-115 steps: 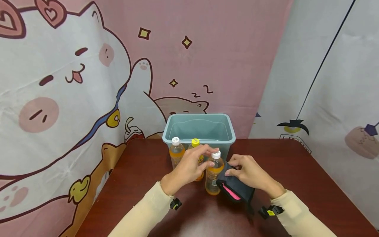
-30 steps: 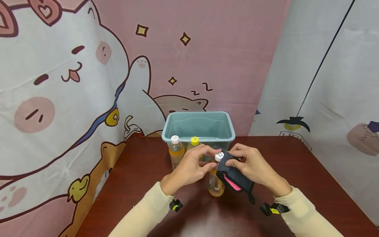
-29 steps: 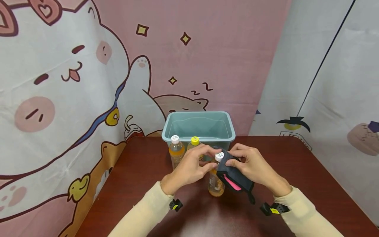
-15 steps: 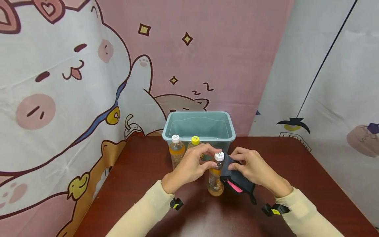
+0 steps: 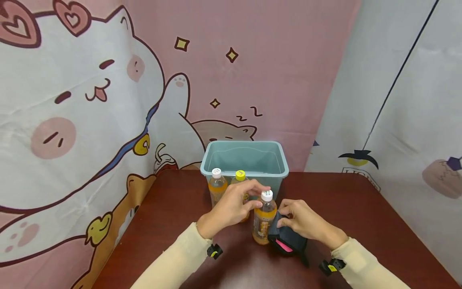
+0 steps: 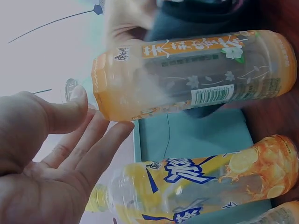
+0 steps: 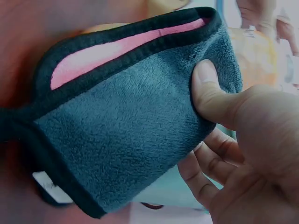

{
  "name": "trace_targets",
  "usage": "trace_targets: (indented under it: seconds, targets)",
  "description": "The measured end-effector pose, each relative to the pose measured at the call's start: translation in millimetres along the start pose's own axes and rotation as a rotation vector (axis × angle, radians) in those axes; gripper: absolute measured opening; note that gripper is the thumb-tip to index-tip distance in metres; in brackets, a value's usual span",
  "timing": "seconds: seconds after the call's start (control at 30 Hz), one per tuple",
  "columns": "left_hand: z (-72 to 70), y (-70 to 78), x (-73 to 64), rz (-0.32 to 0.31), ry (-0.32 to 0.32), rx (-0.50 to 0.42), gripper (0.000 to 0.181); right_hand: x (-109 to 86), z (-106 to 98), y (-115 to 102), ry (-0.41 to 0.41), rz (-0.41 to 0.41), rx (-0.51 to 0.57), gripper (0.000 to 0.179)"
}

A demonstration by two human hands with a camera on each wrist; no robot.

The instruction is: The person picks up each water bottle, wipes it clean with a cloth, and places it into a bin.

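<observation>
My left hand (image 5: 231,202) steadies a clear bottle (image 5: 264,224) with an orange label by its neck, thumb and fingertips just below the white cap (image 5: 267,195). The bottle stands upright on the table. My right hand (image 5: 303,220) pinches a folded dark grey cloth (image 7: 135,112), fuzzy, with black edging and a pink inner side, between thumb and fingers. In the head view the cloth lies against the bottle's right side. Behind the left hand stand a yellow-capped bottle (image 6: 201,182) and another white-capped bottle (image 5: 217,188).
A pale blue-green plastic bin (image 5: 245,160) stands at the back of the dark red-brown table (image 5: 173,216), right behind the bottles. Cartoon-printed curtains (image 5: 281,72) hang behind and beside the table.
My right hand has slid the cloth down along the bottle's right side, uncovering its shoulder and upper label. The left hand keeps its hold at the neck. The head view has shifted slightly.
</observation>
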State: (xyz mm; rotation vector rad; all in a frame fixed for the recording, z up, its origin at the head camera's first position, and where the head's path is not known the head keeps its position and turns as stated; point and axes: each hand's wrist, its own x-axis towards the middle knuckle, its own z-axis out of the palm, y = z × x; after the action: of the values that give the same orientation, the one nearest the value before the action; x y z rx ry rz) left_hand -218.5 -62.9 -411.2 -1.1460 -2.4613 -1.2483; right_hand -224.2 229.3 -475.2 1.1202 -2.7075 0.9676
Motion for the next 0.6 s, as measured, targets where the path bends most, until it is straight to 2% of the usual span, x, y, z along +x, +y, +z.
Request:
trace_targets:
  seconds: [0.13, 0.3, 0.6]
  targets:
    - [-0.4, -1.3, -0.8, 0.014, 0.001, 0.000, 0.040, 1.0, 12.9, 5.7, -0.059, 0.008, 0.005, 0.013]
    - [0.6, -1.3, -1.0, 0.009, -0.004, -0.001, 0.041, -1.7, 27.6, 9.3, -0.096, -0.041, -0.067, 0.012]
    - [1.2, -1.7, -0.4, 0.010, -0.006, 0.006, 0.043, -2.7, 34.8, 14.2, -0.101, -0.031, -0.085, 0.009]
